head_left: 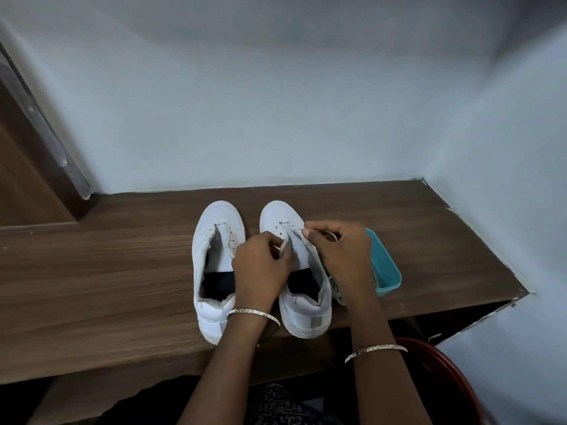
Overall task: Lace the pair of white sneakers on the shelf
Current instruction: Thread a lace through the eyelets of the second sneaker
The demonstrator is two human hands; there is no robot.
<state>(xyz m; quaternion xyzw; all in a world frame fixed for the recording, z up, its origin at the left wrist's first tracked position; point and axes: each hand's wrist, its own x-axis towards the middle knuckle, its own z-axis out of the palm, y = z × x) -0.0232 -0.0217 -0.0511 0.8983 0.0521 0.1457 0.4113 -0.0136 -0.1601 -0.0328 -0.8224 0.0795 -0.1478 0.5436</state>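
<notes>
head view, left hand (260, 266), right hand (342, 251), both pinching white lace (284, 244) on one sneaker (276, 214), wooden shelf (122, 271)

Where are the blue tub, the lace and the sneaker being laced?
blue tub (389, 287): head view, its near wall.
lace (284, 243): head view, strand over the tongue.
sneaker being laced (279, 214): head view, its toe.

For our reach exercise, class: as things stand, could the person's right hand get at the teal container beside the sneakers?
Probably yes. The teal container sits on the shelf beside the right hand, nothing between them. That hand is pinching the lace, though, and would need to let go first.
</notes>
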